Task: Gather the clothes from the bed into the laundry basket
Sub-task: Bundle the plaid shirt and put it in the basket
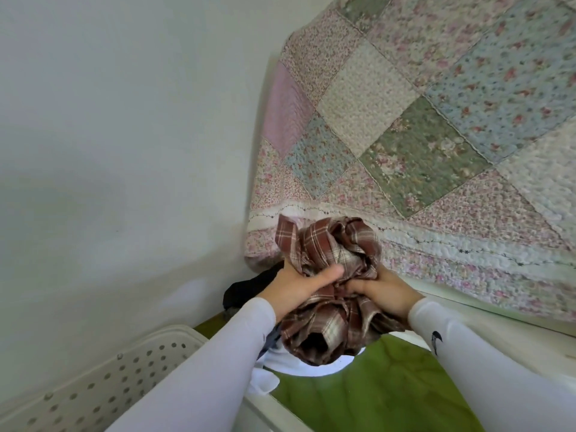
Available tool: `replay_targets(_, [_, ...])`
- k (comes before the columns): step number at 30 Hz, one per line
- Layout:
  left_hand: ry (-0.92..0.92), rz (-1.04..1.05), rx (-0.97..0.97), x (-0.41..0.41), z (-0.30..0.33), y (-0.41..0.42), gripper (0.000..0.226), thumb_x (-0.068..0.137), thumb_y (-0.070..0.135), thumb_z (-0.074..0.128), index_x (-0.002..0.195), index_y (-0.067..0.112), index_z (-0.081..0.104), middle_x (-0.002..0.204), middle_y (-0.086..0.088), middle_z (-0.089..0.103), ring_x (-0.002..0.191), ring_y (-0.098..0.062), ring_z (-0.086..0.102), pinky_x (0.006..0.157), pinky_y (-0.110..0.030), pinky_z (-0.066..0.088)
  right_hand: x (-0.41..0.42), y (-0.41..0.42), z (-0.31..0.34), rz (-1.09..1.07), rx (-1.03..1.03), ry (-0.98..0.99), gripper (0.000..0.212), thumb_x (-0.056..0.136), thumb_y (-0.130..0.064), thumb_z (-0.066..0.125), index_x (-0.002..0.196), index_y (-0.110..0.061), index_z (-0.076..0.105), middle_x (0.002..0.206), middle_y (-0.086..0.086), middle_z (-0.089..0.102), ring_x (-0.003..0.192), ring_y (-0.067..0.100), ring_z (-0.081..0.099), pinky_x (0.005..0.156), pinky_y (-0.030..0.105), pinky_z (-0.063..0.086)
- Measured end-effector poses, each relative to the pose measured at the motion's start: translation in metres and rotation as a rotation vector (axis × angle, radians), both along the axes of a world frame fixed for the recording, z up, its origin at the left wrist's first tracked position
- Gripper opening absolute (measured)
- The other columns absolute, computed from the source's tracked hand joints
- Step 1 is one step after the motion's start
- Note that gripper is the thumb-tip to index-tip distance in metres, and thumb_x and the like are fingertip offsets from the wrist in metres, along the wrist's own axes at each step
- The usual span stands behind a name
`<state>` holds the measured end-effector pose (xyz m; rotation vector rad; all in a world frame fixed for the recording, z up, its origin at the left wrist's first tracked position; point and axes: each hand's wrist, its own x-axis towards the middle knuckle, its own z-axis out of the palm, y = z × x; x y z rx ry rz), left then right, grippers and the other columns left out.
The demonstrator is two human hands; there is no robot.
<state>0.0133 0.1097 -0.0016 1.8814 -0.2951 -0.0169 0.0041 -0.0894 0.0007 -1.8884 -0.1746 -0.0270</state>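
Both hands, left hand [294,288] and right hand [381,291], squeeze the bunched plaid shirt [330,275] so nothing drops. The laundry basket [103,388] waits at seven o'clock, maybe empty.

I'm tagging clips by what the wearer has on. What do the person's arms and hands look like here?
Both arms are covered by long, close-fitting white sleeves that end at the wrists. The right sleeve carries a small dark logo on the forearm; the left sleeve shows a tiny dark mark near its edge, too small to read. The left hand and right hand are bare: no gloves, rings or watch visible.
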Motion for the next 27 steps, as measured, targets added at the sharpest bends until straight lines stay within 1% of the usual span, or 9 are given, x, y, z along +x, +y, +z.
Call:
replay_targets(2, [-0.131, 0.099, 0.148, -0.001, -0.003, 0.001, 0.134, 0.041, 0.087, 0.077, 0.153, 0.037, 0.022, 0.151, 0.003, 0.043, 0.133, -0.016, 0.049, 0.114, -0.04, 0.04, 0.0, 0.013, 0.001, 0.011, -0.019, -0.047, 0.068, 0.071, -0.031, 0.081, 0.132, -0.031, 0.05, 0.113, -0.002, 0.071, 0.097, 0.019, 0.07, 0.088, 0.038, 0.055])
replay_targets(5, [-0.242, 0.203, 0.206, -0.007, 0.004, 0.012, 0.152, 0.034, 0.092, 0.072, 0.153, 0.045, -0.01, 0.163, 0.003, 0.02, 0.145, -0.017, 0.033, 0.119, -0.042, 0.032, 0.0, 0.042, 0.001, 0.024, -0.117, -0.145, 0.077, 0.074, -0.034, 0.077, 0.14, -0.029, 0.038, 0.126, 0.0, 0.062, 0.111, 0.021, 0.061, 0.1, 0.045, 0.049])
replay_targets(7, [-0.25, 0.259, 0.213, -0.01, 0.011, 0.024, 0.155, 0.032, 0.092, 0.071, 0.151, 0.047, -0.018, 0.163, 0.0, 0.018, 0.146, -0.02, 0.032, 0.119, -0.039, 0.029, 0.001, 0.067, -0.003, -0.007, -0.226, -0.188, 0.075, 0.077, -0.03, 0.071, 0.14, -0.025, 0.032, 0.123, 0.003, 0.062, 0.109, 0.022, 0.06, 0.095, 0.041, 0.05])
replay_targets(9, [-0.211, 0.325, 0.208, -0.012, 0.014, 0.041, 0.155, 0.031, 0.092, 0.071, 0.148, 0.049, -0.021, 0.162, -0.003, 0.016, 0.145, -0.025, 0.033, 0.116, -0.038, 0.029, 0.001, 0.098, -0.006, -0.021, -0.337, -0.222, 0.063, 0.079, -0.026, 0.065, 0.136, -0.014, 0.041, 0.113, 0.005, 0.065, 0.099, 0.021, 0.062, 0.083, 0.034, 0.052])
replay_targets(12, [-0.182, 0.457, 0.171, -0.017, 0.013, 0.075, 0.152, 0.032, 0.087, 0.075, 0.149, 0.05, -0.016, 0.158, -0.008, 0.019, 0.142, -0.029, 0.036, 0.115, -0.041, 0.032, 0.0, 0.148, -0.008, 0.038, -0.401, -0.316, 0.037, 0.08, -0.019, 0.056, 0.117, -0.012, 0.06, 0.106, 0.012, 0.065, 0.089, 0.024, 0.065, 0.08, 0.042, 0.057])
replay_targets(15, [-0.206, 0.553, 0.115, -0.022, 0.01, 0.115, 0.141, 0.041, 0.077, 0.082, 0.152, 0.044, 0.002, 0.149, -0.009, 0.034, 0.134, -0.028, 0.046, 0.114, -0.04, 0.037, 0.001, 0.191, -0.011, 0.082, -0.488, -0.35, 0.058, 0.082, -0.026, 0.057, 0.137, -0.015, 0.042, 0.126, 0.014, 0.05, 0.103, 0.03, 0.059, 0.089, 0.042, 0.053])
replay_targets(19, [-0.223, 0.65, 0.138, -0.028, -0.003, 0.168, 0.115, 0.057, 0.066, 0.078, 0.149, 0.034, 0.017, 0.138, -0.007, 0.048, 0.123, -0.028, 0.054, 0.104, -0.04, 0.045, 0.002, 0.235, -0.023, 0.18, -0.577, -0.408, 0.073, 0.086, -0.025, 0.062, 0.146, -0.012, 0.022, 0.137, 0.016, 0.04, 0.112, 0.035, 0.056, 0.092, 0.04, 0.049])
replay_targets(22, [-0.146, 0.703, 0.2, -0.03, -0.021, 0.206, 0.102, 0.066, 0.059, 0.074, 0.146, 0.024, 0.022, 0.137, -0.009, 0.045, 0.117, -0.03, 0.056, 0.095, -0.036, 0.046, 0.005, 0.268, -0.043, 0.235, -0.658, -0.44, 0.077, 0.086, -0.023, 0.061, 0.149, -0.014, 0.017, 0.14, 0.016, 0.038, 0.109, 0.039, 0.058, 0.086, 0.042, 0.051])
replay_targets(27, [0.054, 0.723, 0.253, -0.024, -0.061, 0.253, 0.096, 0.074, 0.055, 0.069, 0.145, 0.011, 0.023, 0.14, -0.016, 0.046, 0.121, -0.035, 0.054, 0.102, -0.041, 0.046, 0.017, 0.312, -0.09, 0.272, -0.849, -0.449, 0.075, 0.089, -0.027, 0.06, 0.148, -0.012, 0.018, 0.14, 0.015, 0.036, 0.103, 0.037, 0.061, 0.075, 0.039, 0.049])
